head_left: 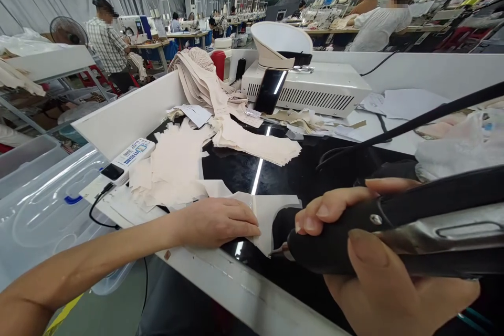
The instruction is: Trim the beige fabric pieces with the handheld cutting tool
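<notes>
My left hand (220, 221) lies flat on a thin white cloth piece (271, 209), fingers stretched out and pressing it to the black glossy tabletop (232, 165). Around a thick black handheld tool (326, 245) with a metal lever along its side, my right hand (386, 278) is closed. The tool's small metal tip is at the near edge of the cloth piece, close to my left fingertips. A heap of cream cut cloth pieces (177, 160) lies beyond my left hand. Past it, a stack of cream strips (255, 139) reaches across the tabletop.
A white vented box (311, 86) stands at the back, with a phone (271, 90) leaning on it and a pale visor (281, 42) on top. A black cable (425, 118) crosses at right. A white device (132, 160) sits left. Other people work at machines behind.
</notes>
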A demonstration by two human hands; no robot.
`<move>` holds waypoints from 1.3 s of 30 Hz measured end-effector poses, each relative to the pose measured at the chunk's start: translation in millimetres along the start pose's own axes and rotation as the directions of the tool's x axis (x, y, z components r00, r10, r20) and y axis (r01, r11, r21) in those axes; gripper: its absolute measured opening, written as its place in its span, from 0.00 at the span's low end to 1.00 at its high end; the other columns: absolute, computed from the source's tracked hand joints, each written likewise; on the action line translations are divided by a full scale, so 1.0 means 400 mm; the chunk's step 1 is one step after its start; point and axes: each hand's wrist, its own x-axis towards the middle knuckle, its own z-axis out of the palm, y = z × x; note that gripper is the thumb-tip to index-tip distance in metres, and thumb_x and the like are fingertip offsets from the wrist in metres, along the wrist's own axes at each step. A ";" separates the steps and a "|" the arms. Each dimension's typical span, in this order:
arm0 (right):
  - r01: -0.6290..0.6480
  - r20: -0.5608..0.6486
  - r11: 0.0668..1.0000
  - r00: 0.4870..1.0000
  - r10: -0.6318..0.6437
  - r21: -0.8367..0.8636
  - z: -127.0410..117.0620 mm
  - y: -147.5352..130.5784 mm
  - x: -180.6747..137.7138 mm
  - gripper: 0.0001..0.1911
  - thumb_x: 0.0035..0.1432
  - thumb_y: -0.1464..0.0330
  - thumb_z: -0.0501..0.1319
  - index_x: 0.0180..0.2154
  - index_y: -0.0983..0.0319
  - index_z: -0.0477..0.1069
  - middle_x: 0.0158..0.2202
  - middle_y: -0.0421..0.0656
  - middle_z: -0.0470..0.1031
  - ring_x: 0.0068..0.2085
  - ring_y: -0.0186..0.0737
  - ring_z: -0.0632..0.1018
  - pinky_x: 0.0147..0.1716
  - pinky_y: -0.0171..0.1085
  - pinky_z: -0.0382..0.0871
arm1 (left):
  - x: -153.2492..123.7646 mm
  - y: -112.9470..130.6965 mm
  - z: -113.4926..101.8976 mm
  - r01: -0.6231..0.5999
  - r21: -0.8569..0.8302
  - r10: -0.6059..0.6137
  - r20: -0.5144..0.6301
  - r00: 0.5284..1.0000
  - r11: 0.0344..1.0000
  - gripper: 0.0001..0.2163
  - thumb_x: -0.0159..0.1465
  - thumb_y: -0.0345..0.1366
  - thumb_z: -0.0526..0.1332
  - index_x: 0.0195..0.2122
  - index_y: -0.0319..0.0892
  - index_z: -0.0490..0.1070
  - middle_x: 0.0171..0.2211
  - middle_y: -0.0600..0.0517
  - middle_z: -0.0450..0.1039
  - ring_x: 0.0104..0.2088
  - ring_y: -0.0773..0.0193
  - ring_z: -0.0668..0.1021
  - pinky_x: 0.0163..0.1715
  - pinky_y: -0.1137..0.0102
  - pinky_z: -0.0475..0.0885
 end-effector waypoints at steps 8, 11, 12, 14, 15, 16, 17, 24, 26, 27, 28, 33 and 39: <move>0.026 -0.015 0.999 1.000 -0.026 -0.039 -0.032 -0.008 -0.010 0.21 0.66 0.54 0.86 0.54 0.45 0.83 0.34 0.36 0.84 0.30 0.43 0.85 0.30 0.42 0.88 | -0.028 0.024 -0.021 -0.023 -0.057 0.026 0.052 0.998 0.998 0.16 0.83 0.21 0.57 0.59 0.38 0.84 0.53 0.45 0.92 0.54 0.58 0.91 0.68 0.65 0.85; 0.097 -0.164 0.987 0.979 -0.118 -0.129 -0.053 -0.016 0.026 0.24 0.60 0.52 0.89 0.51 0.47 0.83 0.32 0.37 0.83 0.29 0.47 0.84 0.30 0.47 0.88 | -0.020 0.043 -0.040 -0.016 -0.075 0.023 0.094 0.995 0.997 0.13 0.84 0.25 0.60 0.62 0.40 0.83 0.51 0.47 0.92 0.51 0.58 0.91 0.65 0.65 0.86; 0.120 -0.207 0.980 0.967 -0.152 -0.158 -0.061 -0.017 0.043 0.25 0.58 0.52 0.90 0.50 0.47 0.83 0.32 0.37 0.83 0.29 0.48 0.84 0.31 0.49 0.88 | -0.014 0.047 -0.045 -0.018 -0.068 0.025 0.101 0.995 0.997 0.13 0.84 0.26 0.61 0.62 0.41 0.83 0.50 0.47 0.92 0.51 0.58 0.91 0.64 0.65 0.86; 0.166 -0.250 0.965 0.944 -0.215 -0.202 -0.073 -0.012 0.072 0.26 0.55 0.53 0.91 0.49 0.47 0.83 0.32 0.37 0.83 0.28 0.50 0.83 0.29 0.50 0.86 | 0.004 0.052 -0.051 -0.032 -0.036 0.035 0.093 0.995 0.999 0.13 0.83 0.25 0.62 0.62 0.41 0.82 0.50 0.47 0.92 0.52 0.58 0.91 0.65 0.65 0.85; 0.193 -0.245 0.957 0.938 -0.245 -0.215 -0.078 -0.007 0.084 0.27 0.53 0.55 0.92 0.49 0.47 0.84 0.32 0.37 0.83 0.27 0.50 0.83 0.27 0.50 0.85 | 0.016 0.053 -0.050 -0.040 -0.012 0.041 0.074 0.996 0.999 0.13 0.83 0.24 0.61 0.62 0.40 0.82 0.50 0.47 0.91 0.52 0.58 0.90 0.65 0.65 0.85; 0.226 -0.233 0.948 0.932 -0.277 -0.225 -0.081 -0.001 0.092 0.27 0.52 0.57 0.92 0.48 0.47 0.84 0.31 0.37 0.83 0.26 0.50 0.82 0.25 0.50 0.84 | 0.031 0.053 -0.048 -0.048 0.016 0.047 0.054 0.997 0.999 0.13 0.83 0.24 0.61 0.62 0.39 0.82 0.50 0.47 0.91 0.52 0.58 0.90 0.65 0.65 0.85; 0.256 -0.219 0.938 0.926 -0.308 -0.234 -0.083 0.006 0.096 0.26 0.52 0.59 0.92 0.48 0.47 0.84 0.31 0.37 0.83 0.26 0.49 0.82 0.24 0.49 0.83 | 0.047 0.052 -0.043 -0.056 0.045 0.055 0.029 0.998 0.997 0.12 0.84 0.24 0.60 0.61 0.39 0.82 0.49 0.47 0.91 0.51 0.58 0.90 0.65 0.65 0.85; 0.273 -0.236 0.925 0.912 -0.336 -0.263 -0.077 0.040 0.079 0.22 0.62 0.59 0.86 0.51 0.50 0.79 0.32 0.34 0.83 0.25 0.41 0.81 0.26 0.43 0.83 | 0.142 0.039 0.033 -0.106 0.212 0.110 -0.007 0.994 0.972 0.11 0.88 0.28 0.58 0.56 0.41 0.82 0.45 0.51 0.87 0.48 0.60 0.88 0.72 0.60 0.81; 0.255 -0.245 0.936 0.918 -0.313 -0.242 -0.075 0.045 0.077 0.23 0.63 0.58 0.85 0.51 0.50 0.78 0.33 0.33 0.83 0.25 0.40 0.81 0.26 0.41 0.83 | 0.153 0.032 0.052 -0.124 0.230 0.127 0.001 0.992 0.965 0.11 0.89 0.31 0.59 0.57 0.42 0.82 0.45 0.52 0.86 0.48 0.60 0.87 0.74 0.59 0.80; 0.253 -0.249 0.938 0.918 -0.310 -0.236 -0.075 0.046 0.078 0.22 0.63 0.59 0.85 0.51 0.50 0.78 0.32 0.33 0.83 0.25 0.40 0.81 0.26 0.41 0.83 | 0.155 0.028 0.059 -0.131 0.236 0.132 0.012 0.991 0.963 0.10 0.89 0.32 0.59 0.58 0.43 0.82 0.45 0.52 0.86 0.49 0.60 0.87 0.74 0.58 0.80; 0.256 -0.251 0.938 0.916 -0.312 -0.232 -0.074 0.046 0.079 0.22 0.62 0.60 0.84 0.51 0.50 0.78 0.32 0.33 0.82 0.25 0.40 0.81 0.26 0.40 0.83 | 0.157 0.024 0.064 -0.138 0.243 0.135 0.030 0.990 0.960 0.10 0.90 0.34 0.60 0.59 0.43 0.82 0.45 0.52 0.86 0.50 0.60 0.87 0.74 0.58 0.80; 0.268 -0.230 0.934 0.919 -0.322 -0.236 -0.078 0.038 0.082 0.20 0.60 0.66 0.82 0.48 0.50 0.78 0.30 0.33 0.83 0.24 0.40 0.81 0.26 0.40 0.84 | 0.154 0.017 0.071 -0.125 0.302 0.103 0.088 0.991 0.945 0.09 0.90 0.38 0.62 0.61 0.42 0.82 0.45 0.51 0.84 0.48 0.59 0.86 0.69 0.62 0.82; 0.244 -0.207 0.935 0.931 -0.301 -0.259 -0.088 0.029 0.082 0.19 0.58 0.66 0.82 0.43 0.50 0.75 0.31 0.33 0.84 0.24 0.42 0.83 0.28 0.43 0.85 | 0.139 0.022 0.071 -0.039 0.330 0.004 0.107 0.994 0.943 0.10 0.90 0.40 0.63 0.61 0.41 0.80 0.46 0.49 0.81 0.48 0.59 0.84 0.60 0.63 0.85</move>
